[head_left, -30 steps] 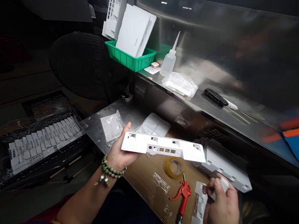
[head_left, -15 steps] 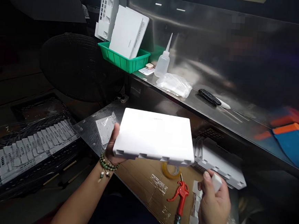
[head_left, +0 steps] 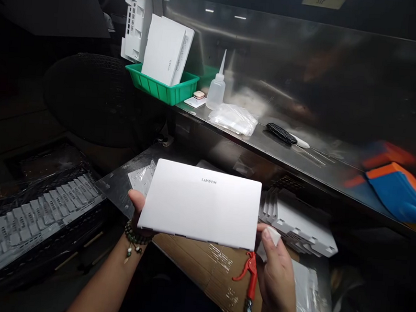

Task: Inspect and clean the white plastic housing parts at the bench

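Observation:
My left hand grips the left edge of a white plastic housing that carries upside-down HUAWEI lettering. Its broad smooth face is turned up toward me, over the bench. At the housing's lower right corner is my right hand, with a small folded white cloth pinched between thumb and fingers. Whether the right fingers touch the housing's edge I cannot tell. Below the housing lies a red air blow gun on a sheet of brown cardboard.
Stacked white housings lie at the right. On the steel shelf stand a green bin with white covers, a dropper bottle, a plastic bag and a black-handled tool. A crate of white parts sits lower left.
The housing has tilted so its lettered face shows more fully. My right hand, with the cloth, has moved left and up to the housing's right corner. The camera view has shifted slightly.

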Motion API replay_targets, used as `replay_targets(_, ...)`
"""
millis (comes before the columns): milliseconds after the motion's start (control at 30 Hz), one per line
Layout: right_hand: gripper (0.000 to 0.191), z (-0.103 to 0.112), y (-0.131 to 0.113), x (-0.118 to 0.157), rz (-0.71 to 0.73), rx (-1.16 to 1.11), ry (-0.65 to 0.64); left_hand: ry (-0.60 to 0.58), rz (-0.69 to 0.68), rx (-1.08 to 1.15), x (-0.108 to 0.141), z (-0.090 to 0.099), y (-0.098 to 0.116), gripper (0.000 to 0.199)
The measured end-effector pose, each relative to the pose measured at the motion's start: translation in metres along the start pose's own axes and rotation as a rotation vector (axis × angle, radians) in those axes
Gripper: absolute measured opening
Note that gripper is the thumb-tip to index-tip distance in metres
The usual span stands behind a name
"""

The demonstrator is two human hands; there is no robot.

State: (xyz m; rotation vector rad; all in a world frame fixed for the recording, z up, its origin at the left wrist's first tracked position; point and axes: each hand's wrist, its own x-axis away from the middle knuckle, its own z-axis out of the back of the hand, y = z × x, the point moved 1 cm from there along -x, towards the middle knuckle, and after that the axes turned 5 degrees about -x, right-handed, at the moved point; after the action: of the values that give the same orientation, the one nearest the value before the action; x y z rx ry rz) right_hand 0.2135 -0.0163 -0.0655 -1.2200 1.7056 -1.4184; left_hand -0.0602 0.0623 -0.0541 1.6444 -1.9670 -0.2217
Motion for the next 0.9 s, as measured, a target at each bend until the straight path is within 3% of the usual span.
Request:
replay_targets(300, 0.045, -0.002, 0.003, 0.003, -0.047, 0.028, -0.057, -0.317, 0.044, -0.328, -0.005, 0.026, 0.002, 0.109)
replay_targets(533, 0.052, -0.002, 0.014, 0.0, -0.112, 0.004, -0.118, -0.475, -0.001, -0.376, -0.011, 0.043, 0.001, 0.103)
replay_targets(633, 0.053, 0.001, 0.021, -0.003, -0.118, 0.03, -0.134, -0.494, 0.005, -0.47, -0.01, 0.047, 0.007, 0.094)
replay_targets(733, 0.052, 0.004, 0.024, -0.003, -0.118, 0.042, -0.141, -0.488, -0.034, -0.586, -0.006, 0.04, 0.019, 0.084)
replay_targets(900, 0.037, 0.006, 0.016, -0.001, 0.051, 0.24, -0.118, -0.296, -0.003, -0.864, -0.005, 0.016, 0.035, 0.071)
